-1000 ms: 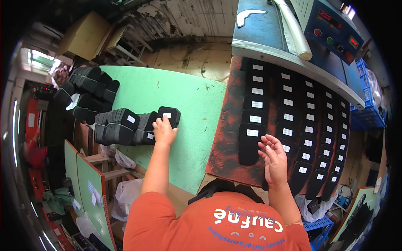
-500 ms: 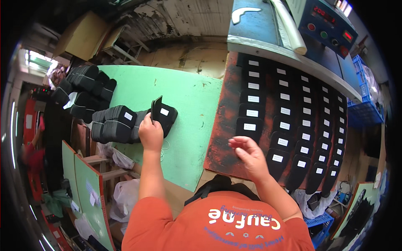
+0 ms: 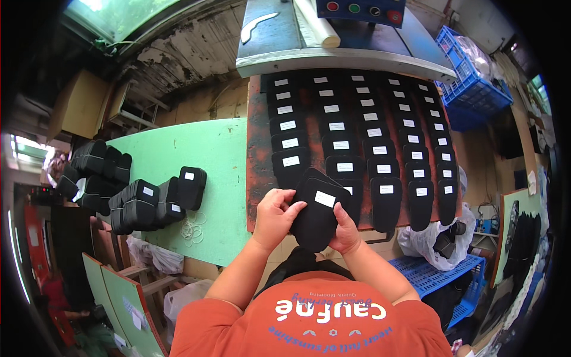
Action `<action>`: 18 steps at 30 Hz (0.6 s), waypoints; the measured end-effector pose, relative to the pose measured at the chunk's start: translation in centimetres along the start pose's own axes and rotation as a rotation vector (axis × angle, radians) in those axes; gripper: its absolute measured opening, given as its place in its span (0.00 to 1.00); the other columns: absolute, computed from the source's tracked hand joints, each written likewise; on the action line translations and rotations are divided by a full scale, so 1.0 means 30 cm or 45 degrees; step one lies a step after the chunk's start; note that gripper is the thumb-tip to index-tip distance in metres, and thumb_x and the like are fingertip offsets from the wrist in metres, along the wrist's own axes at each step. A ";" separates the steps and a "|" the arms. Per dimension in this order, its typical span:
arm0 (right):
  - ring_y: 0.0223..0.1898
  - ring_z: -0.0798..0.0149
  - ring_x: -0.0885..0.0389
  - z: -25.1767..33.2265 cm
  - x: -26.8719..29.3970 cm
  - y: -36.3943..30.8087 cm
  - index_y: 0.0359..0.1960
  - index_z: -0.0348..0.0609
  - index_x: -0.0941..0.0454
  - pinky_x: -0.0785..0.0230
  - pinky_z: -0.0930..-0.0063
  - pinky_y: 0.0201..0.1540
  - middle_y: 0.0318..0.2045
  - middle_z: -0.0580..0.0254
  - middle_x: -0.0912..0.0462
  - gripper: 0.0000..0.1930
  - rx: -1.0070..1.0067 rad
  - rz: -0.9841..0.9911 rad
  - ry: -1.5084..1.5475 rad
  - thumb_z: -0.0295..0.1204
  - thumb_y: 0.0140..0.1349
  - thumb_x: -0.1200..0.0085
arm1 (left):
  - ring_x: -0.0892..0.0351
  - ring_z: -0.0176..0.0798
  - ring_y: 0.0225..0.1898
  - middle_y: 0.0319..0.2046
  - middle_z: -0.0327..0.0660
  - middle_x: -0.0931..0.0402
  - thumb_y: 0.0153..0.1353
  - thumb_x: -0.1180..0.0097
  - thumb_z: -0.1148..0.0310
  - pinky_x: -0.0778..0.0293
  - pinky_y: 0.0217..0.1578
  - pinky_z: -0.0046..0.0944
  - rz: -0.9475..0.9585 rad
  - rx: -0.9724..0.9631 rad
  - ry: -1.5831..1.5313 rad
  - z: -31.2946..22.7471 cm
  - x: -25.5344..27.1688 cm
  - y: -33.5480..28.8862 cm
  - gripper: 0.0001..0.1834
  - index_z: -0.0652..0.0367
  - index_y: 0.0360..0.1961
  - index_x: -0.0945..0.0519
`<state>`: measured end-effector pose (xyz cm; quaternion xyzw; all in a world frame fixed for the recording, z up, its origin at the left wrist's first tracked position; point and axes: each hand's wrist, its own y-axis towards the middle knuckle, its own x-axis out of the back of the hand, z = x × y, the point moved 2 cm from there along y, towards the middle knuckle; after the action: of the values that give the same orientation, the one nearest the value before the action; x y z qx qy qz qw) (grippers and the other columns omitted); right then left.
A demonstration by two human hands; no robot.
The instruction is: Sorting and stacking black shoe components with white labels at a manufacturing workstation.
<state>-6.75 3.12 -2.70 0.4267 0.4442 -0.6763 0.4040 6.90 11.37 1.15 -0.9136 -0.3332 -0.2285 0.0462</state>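
Both of my hands hold a small bunch of black insoles (image 3: 318,223) in front of my chest, at the near edge of the reddish-brown board (image 3: 259,178). My left hand (image 3: 275,215) pinches the left side, with its thumb beside the white label. My right hand (image 3: 345,232) grips the right edge. A second insole tip sticks out behind the front one. On the board lie overlapping columns of labelled black insoles (image 3: 386,208). More insoles stand bundled in piles (image 3: 141,205) on the green table (image 3: 223,154) to the left.
A press machine (image 3: 351,62) with a button panel (image 3: 360,11) stands behind the board. White string loops (image 3: 191,231) lie on the green table. Blue crates (image 3: 476,89) are at the far right; a plastic bag (image 3: 410,241) hangs near the board's right corner.
My left hand has brought the insoles from the green table's pile over to the board's near edge. My right hand has closed on them too. The view has turned right.
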 end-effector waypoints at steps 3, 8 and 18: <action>0.53 0.59 0.28 0.000 0.022 -0.043 0.58 0.41 0.38 0.33 0.63 0.55 0.52 0.57 0.28 0.32 0.050 0.058 0.014 0.47 0.57 0.45 | 0.29 0.27 0.23 0.30 0.40 0.27 0.48 0.35 0.75 0.30 0.26 0.27 0.039 -0.096 0.022 -0.034 -0.059 -0.027 0.17 0.67 0.39 0.23; 0.51 0.60 0.26 0.011 0.057 -0.100 0.57 0.41 0.37 0.32 0.64 0.54 0.51 0.57 0.28 0.29 0.102 -0.028 -0.066 0.38 0.56 0.43 | 0.27 0.25 0.25 0.28 0.36 0.25 0.55 0.41 0.74 0.29 0.25 0.24 0.256 0.502 -0.743 -0.003 -0.128 -0.053 0.09 0.64 0.36 0.24; 0.53 0.60 0.28 0.081 0.050 -0.147 0.56 0.40 0.38 0.36 0.65 0.57 0.51 0.56 0.28 0.20 0.352 -0.423 -0.422 0.17 0.61 0.62 | 0.26 0.25 0.23 0.27 0.36 0.23 0.59 0.45 0.71 0.33 0.21 0.23 -0.255 0.559 -0.534 0.261 -0.038 0.065 0.07 0.64 0.35 0.24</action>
<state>-11.83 1.80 -2.37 0.2825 0.3393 -0.8482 0.2927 10.38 11.04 -6.21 -0.8716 -0.4651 0.0387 0.1498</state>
